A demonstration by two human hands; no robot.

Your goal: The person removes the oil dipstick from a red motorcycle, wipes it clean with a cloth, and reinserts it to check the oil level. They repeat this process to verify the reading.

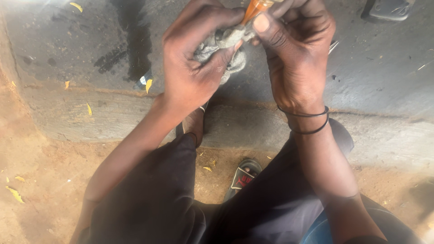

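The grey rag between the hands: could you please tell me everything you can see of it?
The grey rag looks like soft, worn cloth, crumpled into a wad with dingy folds. The left hand grips it, its fingers curled over the top, and part bulges out below the palm. The right hand pinches its upper edge against an orange tool handle. It is held up in the air above the concrete slab.

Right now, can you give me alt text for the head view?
Left hand grips a grey rag wrapped around an orange-handled tool held by the right hand, above a stained concrete step.
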